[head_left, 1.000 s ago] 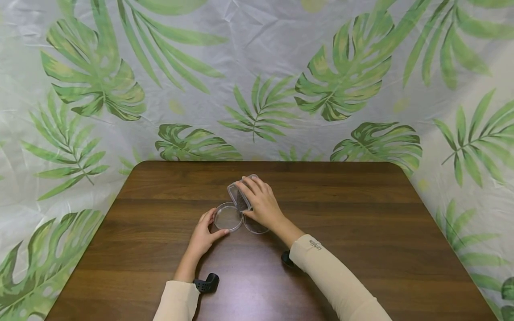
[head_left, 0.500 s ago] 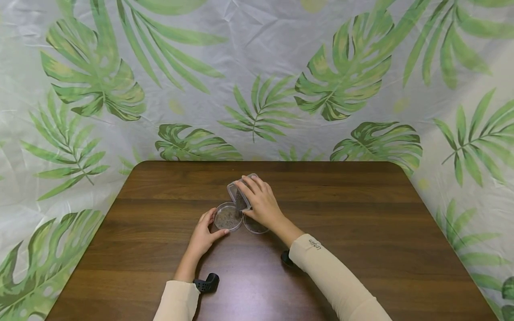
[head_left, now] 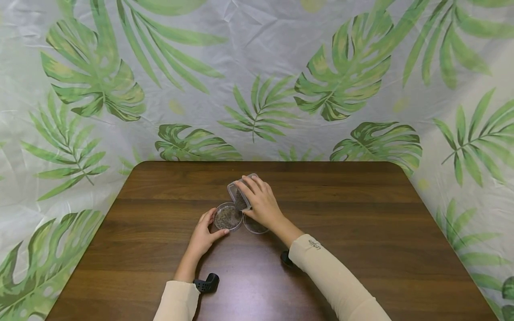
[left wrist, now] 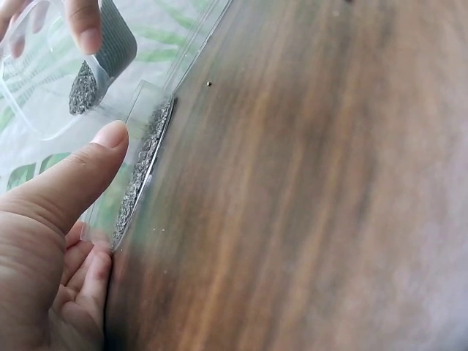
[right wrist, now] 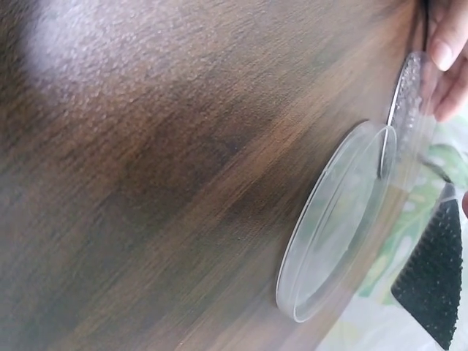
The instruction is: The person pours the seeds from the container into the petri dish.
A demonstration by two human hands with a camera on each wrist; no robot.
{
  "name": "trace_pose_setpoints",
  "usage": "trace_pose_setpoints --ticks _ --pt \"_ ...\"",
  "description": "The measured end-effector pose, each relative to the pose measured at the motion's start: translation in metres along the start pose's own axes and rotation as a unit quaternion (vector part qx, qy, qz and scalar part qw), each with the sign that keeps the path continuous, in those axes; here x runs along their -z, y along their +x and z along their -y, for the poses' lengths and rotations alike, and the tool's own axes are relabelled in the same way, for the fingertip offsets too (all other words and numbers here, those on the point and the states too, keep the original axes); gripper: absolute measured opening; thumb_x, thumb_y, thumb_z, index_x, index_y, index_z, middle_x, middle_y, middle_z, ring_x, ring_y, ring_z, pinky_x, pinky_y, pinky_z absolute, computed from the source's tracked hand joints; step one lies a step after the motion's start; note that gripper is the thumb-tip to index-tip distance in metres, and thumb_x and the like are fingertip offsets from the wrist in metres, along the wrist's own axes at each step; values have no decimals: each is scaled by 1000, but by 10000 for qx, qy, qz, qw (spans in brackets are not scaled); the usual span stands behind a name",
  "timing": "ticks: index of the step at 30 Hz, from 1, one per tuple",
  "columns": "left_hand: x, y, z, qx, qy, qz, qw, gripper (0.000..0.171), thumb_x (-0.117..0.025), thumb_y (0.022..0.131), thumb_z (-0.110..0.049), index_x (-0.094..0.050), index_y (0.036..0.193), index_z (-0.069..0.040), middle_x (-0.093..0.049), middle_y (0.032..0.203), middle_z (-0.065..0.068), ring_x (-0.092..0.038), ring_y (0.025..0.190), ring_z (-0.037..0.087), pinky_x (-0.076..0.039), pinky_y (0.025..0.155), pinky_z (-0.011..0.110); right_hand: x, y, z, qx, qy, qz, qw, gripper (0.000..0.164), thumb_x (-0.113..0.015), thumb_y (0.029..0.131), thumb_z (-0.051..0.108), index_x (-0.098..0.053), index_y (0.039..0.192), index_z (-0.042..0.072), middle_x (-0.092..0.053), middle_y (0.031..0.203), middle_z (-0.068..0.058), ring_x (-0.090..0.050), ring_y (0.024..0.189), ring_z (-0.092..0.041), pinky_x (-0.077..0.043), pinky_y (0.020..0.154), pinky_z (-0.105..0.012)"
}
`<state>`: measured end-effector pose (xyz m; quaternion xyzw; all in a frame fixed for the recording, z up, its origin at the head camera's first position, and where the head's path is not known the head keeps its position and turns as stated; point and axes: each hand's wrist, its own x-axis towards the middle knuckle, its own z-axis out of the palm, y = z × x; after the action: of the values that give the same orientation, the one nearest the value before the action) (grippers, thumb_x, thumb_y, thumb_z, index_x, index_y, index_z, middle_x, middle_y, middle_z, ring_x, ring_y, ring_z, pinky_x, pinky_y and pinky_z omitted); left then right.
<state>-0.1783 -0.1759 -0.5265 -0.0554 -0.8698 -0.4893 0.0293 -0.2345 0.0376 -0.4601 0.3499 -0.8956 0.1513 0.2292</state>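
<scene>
A person works at a brown wood-grain table (head_left: pixel 353 214) with rounded far corners, its top catching a pale sheen at the near middle. A crinkled, whitish cloth printed with green palm and monstera leaves (head_left: pixel 257 53) hangs behind it and along both sides. Near the middle of the table, the left hand (head_left: pixel 204 234) grasps the side of a clear, shallow, round plastic dish (head_left: pixel 227 203) lying flat, a layer of grey granules (left wrist: pixel 139 175) spread inside. Above its right side, the right hand (head_left: pixel 263 203) grips a tilted, clear rectangular plastic container (left wrist: pixel 119 44), more dark grey granules (left wrist: pixel 84 89) gathered at its low corner. A second clear round dish (right wrist: pixel 329 227) stands just to the right of the first; whether their rims touch is hard to tell. A lone speck (left wrist: pixel 208 83) sits on the wood near the dishes.

In the head view, the right hand covers part of the container and of the second dish. A dark streak between container and first dish blurs in the right wrist view, where the right hand is almost wholly cut off. Cream sleeves (head_left: pixel 337 278) and the table's near edge run out of frame; lettering on the right cuff is too small to read.
</scene>
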Motion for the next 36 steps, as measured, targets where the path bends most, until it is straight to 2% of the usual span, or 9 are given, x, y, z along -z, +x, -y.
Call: trace_pose_setpoints --ticks 18,28,36 --pt "-1 1 0 -2 7 -31 10000 80 -78 70 -21 -35 135 1 -37 133 20 -43 115 33 -34 99 39 -3 -4 -2 -344 176 61 9992 98 -84 59 30 -29 139 19 -29 140 -7 -23 128 -29 -27 100 -45" --pt "-1 0 1 -71 -8 -76 9999 80 -78 70 -21 -35 135 1 -37 133 20 -43 116 34 -34 99 39 -3 -6 -5 -838 524 -18 9951 98 -85 58 33 -30 138 16 -32 138 -9 -27 125 -28 -29 99 -48" --pt "-1 0 2 13 -45 -37 10000 80 -77 71 -21 -35 135 1 -37 133 19 -42 117 33 -33 99 39 -4 -11 -9 -1169 924 -104 9888 97 -84 58 36 -32 138 16 -35 136 -9 -29 123 -28 -29 99 -47"
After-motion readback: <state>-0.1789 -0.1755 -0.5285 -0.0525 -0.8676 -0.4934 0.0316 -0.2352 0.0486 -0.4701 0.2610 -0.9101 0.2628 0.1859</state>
